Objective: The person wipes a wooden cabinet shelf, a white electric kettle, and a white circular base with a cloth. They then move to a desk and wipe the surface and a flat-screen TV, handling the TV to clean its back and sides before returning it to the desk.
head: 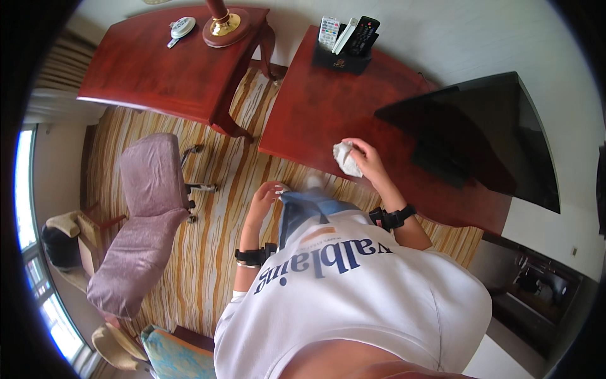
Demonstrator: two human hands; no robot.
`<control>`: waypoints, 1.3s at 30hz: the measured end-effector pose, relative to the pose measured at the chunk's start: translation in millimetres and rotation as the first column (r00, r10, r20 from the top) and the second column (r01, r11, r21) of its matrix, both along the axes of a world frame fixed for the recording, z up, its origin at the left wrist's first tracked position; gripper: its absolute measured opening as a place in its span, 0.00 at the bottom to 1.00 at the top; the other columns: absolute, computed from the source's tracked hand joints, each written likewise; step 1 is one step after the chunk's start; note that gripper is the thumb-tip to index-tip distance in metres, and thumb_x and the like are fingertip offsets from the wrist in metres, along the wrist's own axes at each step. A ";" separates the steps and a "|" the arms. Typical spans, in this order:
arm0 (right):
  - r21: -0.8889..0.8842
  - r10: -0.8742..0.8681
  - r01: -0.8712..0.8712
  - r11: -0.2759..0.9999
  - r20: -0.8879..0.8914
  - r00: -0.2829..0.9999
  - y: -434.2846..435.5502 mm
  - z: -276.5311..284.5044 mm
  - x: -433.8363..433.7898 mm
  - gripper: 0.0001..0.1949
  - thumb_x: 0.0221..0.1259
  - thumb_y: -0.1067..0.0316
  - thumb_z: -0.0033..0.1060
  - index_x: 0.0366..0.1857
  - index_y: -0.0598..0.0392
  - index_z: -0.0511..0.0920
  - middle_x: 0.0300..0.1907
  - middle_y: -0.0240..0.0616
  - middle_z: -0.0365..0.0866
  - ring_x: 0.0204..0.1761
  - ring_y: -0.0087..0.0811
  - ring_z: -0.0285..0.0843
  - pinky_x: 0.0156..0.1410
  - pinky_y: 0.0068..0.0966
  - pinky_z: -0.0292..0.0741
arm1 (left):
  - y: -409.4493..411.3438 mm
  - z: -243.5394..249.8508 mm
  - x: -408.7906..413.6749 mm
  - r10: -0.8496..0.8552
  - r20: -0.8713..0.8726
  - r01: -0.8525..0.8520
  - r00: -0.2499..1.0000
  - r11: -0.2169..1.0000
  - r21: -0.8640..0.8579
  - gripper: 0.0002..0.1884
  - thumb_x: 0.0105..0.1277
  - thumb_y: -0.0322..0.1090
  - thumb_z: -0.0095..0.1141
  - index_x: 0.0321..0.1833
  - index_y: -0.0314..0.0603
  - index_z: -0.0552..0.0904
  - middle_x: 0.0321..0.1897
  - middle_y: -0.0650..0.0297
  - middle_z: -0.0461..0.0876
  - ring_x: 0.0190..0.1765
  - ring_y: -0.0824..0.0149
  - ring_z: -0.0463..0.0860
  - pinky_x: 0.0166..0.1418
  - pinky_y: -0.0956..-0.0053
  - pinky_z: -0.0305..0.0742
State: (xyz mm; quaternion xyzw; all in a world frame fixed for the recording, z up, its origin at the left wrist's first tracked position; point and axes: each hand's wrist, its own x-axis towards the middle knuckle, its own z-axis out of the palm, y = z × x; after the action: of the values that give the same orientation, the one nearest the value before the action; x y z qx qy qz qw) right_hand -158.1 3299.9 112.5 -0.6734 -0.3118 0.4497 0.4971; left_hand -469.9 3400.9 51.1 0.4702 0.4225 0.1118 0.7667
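My right hand (369, 158) holds a crumpled white cloth (348, 160) at the front edge of the red wooden cabinet top (317, 118). The fingers lie over the cloth's far side, and part of it shows to their left. My left hand (266, 200) hangs low over the patterned carpet, beside my blue trousers, its fingers curled. Something white (283, 189) shows at its fingertips; I cannot tell whether it is held or is a shoe behind. On the cabinet top stand a black flat-screen television (478, 137) and a black holder (342, 61) with several remote controls.
A second red wooden table (156, 71) bears a lamp base (226, 29) and a small white device (182, 28). A mauve-covered swivel chair (147, 222) stands on the striped carpet (222, 189) to my left. Behind it is a cushioned armchair (177, 353) near the window.
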 end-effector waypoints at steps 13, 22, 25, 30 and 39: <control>-0.067 -0.070 0.270 0.961 0.881 0.468 136.5 -117.5 55.4 0.28 0.67 0.55 0.47 0.66 0.62 0.60 0.68 0.51 0.59 0.66 0.53 0.59 0.71 0.41 0.59 | 143.3 18.6 93.6 -0.247 -0.097 0.258 0.964 0.957 0.133 0.14 0.69 0.26 0.42 0.53 0.35 0.77 0.42 0.64 0.81 0.43 0.73 0.77 0.49 0.79 0.72; -0.083 -0.077 0.639 0.765 0.973 0.218 183.2 -91.6 106.4 0.23 0.65 0.61 0.50 0.62 0.57 0.67 0.62 0.45 0.67 0.63 0.48 0.63 0.69 0.45 0.58 | 280.2 1.1 197.3 -0.218 -0.204 0.291 0.955 0.832 0.473 0.13 0.66 0.24 0.42 0.47 0.34 0.80 0.41 0.63 0.83 0.43 0.72 0.79 0.48 0.78 0.73; -0.041 -0.241 0.708 0.705 0.925 0.294 185.5 -115.7 123.1 0.23 0.67 0.60 0.46 0.64 0.56 0.66 0.66 0.44 0.64 0.63 0.50 0.62 0.70 0.45 0.56 | 328.4 -6.1 261.7 -0.168 -0.209 0.266 0.963 0.692 0.671 0.12 0.66 0.25 0.43 0.44 0.33 0.80 0.40 0.59 0.83 0.42 0.68 0.80 0.48 0.75 0.74; -0.097 -0.276 0.785 0.612 0.904 0.327 198.1 -116.5 147.6 0.22 0.70 0.61 0.38 0.65 0.55 0.64 0.68 0.41 0.61 0.64 0.51 0.61 0.70 0.45 0.57 | 382.0 -37.2 370.8 -0.296 -0.135 0.249 0.945 0.392 0.885 0.11 0.66 0.23 0.42 0.46 0.35 0.78 0.42 0.52 0.80 0.47 0.53 0.79 0.51 0.65 0.72; -0.021 -0.257 0.903 0.428 0.956 0.144 193.1 -148.3 274.2 0.22 0.68 0.60 0.40 0.65 0.53 0.65 0.67 0.42 0.62 0.59 0.48 0.66 0.66 0.45 0.61 | 390.1 -84.4 469.5 -0.294 -0.406 0.413 0.865 -0.038 0.910 0.19 0.71 0.40 0.42 0.62 0.45 0.71 0.64 0.59 0.70 0.69 0.56 0.64 0.71 0.51 0.53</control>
State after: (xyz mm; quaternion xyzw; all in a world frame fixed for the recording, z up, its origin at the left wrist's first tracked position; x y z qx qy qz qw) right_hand 116.1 3493.0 -35.8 -0.9776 -0.0282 -0.1378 0.1567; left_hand -0.4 3791.0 -33.3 0.9548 0.1308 0.1452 0.2238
